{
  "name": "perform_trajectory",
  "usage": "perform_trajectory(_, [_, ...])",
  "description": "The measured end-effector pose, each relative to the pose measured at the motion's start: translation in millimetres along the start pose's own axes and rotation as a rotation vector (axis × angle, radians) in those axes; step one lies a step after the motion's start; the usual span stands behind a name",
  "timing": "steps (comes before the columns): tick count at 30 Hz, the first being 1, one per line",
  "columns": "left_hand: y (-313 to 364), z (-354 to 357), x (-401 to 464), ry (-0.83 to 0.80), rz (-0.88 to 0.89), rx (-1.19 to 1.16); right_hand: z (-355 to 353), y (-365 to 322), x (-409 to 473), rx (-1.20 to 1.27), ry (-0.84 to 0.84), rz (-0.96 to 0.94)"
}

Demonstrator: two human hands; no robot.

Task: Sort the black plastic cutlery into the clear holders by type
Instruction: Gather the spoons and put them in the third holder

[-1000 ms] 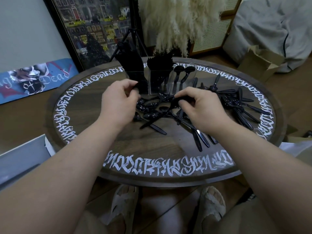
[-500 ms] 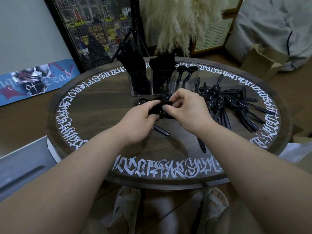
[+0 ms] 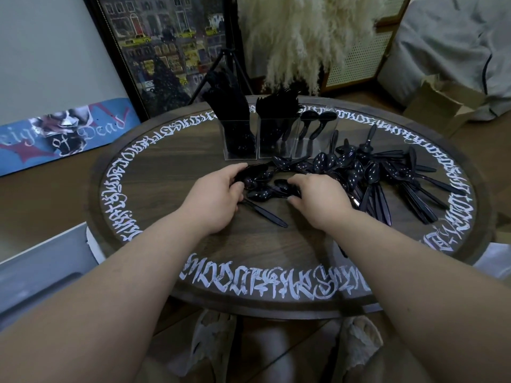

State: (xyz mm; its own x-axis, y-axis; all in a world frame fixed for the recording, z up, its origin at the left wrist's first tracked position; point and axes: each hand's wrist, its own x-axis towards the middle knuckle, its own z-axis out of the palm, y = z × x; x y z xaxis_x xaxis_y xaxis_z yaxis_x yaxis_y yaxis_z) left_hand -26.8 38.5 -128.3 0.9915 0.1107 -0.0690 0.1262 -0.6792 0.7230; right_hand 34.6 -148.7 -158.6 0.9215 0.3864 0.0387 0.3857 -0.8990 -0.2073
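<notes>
Black plastic spoons [image 3: 356, 172] lie heaped from the middle of the round wooden table [image 3: 166, 172] toward its right edge, bowls and handles overlapping so single pieces are hard to separate. Both hands work the heap's left end: the left hand [image 3: 218, 194] curls over a cluster of spoon bowls, the right hand [image 3: 318, 197] pinches one spoon [image 3: 282, 186], fingertips partly hidden. Three clear holders [image 3: 276, 136] stand near the far edge; the left two are packed dark, contents indistinct.
</notes>
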Motion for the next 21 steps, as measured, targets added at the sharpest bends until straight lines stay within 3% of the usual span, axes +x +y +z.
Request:
perform_trajectory(3, [1.5, -0.3, -0.1, -0.005, 0.009, 0.053, 3.7, -0.7, 1.5, 0.018, 0.018, 0.001])
perform_trajectory(7, [2.4, -4.2, 1.3, 0.104, -0.007, 0.173, 3.5, -3.5, 1.7, 0.035, 0.032, 0.021])
perform_trajectory(21, [8.0, -9.1, -1.7, 0.177, -0.021, 0.161, -40.8, -13.2, -3.8, 0.18, 0.293, 0.039])
